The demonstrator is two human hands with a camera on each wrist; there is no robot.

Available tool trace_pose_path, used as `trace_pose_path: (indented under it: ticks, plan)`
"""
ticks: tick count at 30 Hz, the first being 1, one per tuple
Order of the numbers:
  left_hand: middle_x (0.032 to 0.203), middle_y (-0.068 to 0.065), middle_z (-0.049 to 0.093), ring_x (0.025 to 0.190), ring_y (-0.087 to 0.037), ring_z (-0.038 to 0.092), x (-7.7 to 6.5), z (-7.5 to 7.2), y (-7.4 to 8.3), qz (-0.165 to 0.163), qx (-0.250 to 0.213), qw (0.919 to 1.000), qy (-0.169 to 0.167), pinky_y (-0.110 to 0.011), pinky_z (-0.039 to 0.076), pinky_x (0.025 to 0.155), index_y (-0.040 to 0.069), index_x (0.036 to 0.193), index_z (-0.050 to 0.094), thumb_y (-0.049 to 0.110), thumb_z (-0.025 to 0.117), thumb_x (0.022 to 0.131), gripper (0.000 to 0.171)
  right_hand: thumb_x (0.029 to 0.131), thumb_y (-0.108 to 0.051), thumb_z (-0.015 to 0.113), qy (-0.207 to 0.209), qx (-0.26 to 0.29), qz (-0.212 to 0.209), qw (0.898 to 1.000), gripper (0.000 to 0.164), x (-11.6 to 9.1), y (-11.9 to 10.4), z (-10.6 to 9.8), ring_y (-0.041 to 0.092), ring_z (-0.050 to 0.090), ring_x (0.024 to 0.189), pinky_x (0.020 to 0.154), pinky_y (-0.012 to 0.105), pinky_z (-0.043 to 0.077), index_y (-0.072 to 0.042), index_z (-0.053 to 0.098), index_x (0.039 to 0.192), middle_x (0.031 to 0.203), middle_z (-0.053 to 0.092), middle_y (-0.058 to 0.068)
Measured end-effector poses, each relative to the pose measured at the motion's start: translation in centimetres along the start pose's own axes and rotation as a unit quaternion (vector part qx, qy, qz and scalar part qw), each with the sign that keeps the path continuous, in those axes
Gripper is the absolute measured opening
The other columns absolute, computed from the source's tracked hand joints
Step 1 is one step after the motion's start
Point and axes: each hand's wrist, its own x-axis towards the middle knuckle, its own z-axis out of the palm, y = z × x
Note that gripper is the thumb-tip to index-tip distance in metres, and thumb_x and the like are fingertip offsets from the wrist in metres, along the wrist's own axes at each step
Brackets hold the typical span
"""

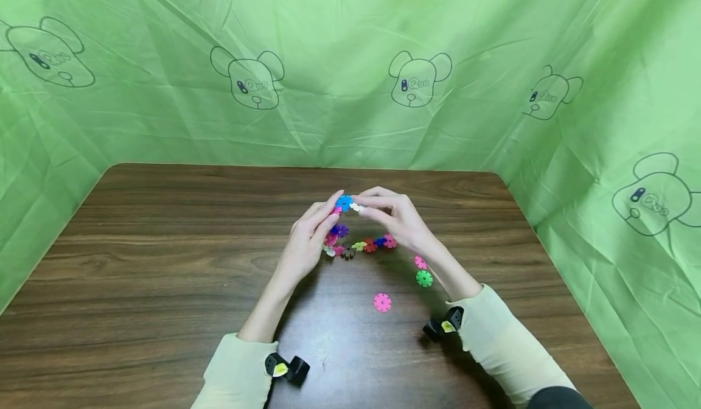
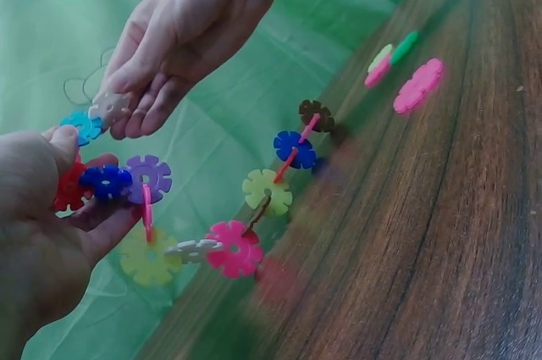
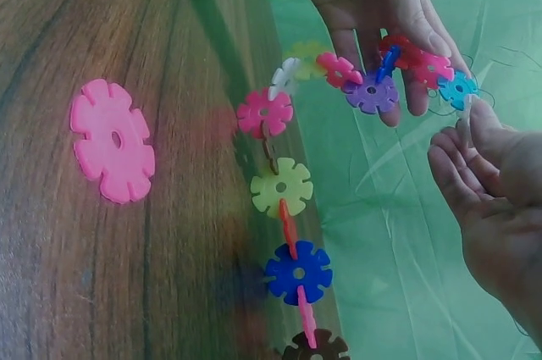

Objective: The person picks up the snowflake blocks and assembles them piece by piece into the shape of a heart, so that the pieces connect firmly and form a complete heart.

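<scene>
A chain of notched plastic snowflake discs in several colours hangs from the hands down to the wooden table. Near its upper end my left hand (image 1: 302,243) pinches the chain by a light blue disc (image 1: 344,202), with red, dark blue and purple discs (image 2: 147,179) lying against its fingers. My right hand (image 1: 398,217) pinches a white disc (image 2: 110,109), which meets the light blue one at its edge; whether their slots are fully joined I cannot tell. Lower down, the chain runs through a yellow-green disc (image 3: 282,187) and a blue disc (image 3: 298,273).
A loose pink disc (image 1: 382,302) lies flat on the table (image 1: 164,275). To its right, close to the right forearm, are a green disc (image 1: 424,278) and another pink disc (image 1: 420,262). Green cloth (image 1: 339,123) hangs behind the table and along its sides.
</scene>
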Motion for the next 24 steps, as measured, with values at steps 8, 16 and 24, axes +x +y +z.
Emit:
trace_pose_path:
  ticks: [8,16,24]
  plan:
    - [0.127,-0.004,0.069,0.099,-0.017,0.061,0.09,0.14,-0.09,0.005,0.009,1.0,0.001,-0.036,0.051,0.091,0.027,0.153,0.051,0.024,0.051,0.109,0.044,0.1,-0.011,0.066,0.001,-0.002,0.002,1.0,0.026,0.14,-0.06,0.11,0.015,0.067,0.111,0.095,0.021,0.055,-0.007,0.075,0.124,0.119,0.073,0.01]
    - [0.131,-0.005,0.068,0.107,-0.021,0.067,0.04,0.17,-0.21,0.001,0.003,0.9999,-0.014,-0.044,0.052,0.102,0.025,0.154,0.049,0.024,0.049,0.109,0.045,0.1,-0.011,0.066,-0.01,0.005,-0.001,1.0,0.024,0.25,0.03,-0.07,0.017,0.067,0.111,0.095,0.024,0.056,-0.007,0.076,0.122,0.12,0.073,0.009]
    - [0.128,-0.004,0.069,0.1,-0.016,0.062,0.03,0.1,-0.16,-0.004,0.011,0.9999,-0.001,-0.037,0.051,0.093,0.031,0.153,0.049,0.026,0.052,0.108,0.045,0.102,-0.015,0.065,-0.011,-0.002,0.011,1.0,0.028,0.24,0.36,0.16,0.014,0.067,0.111,0.096,0.028,0.057,-0.013,0.073,0.129,0.124,0.072,0.006]
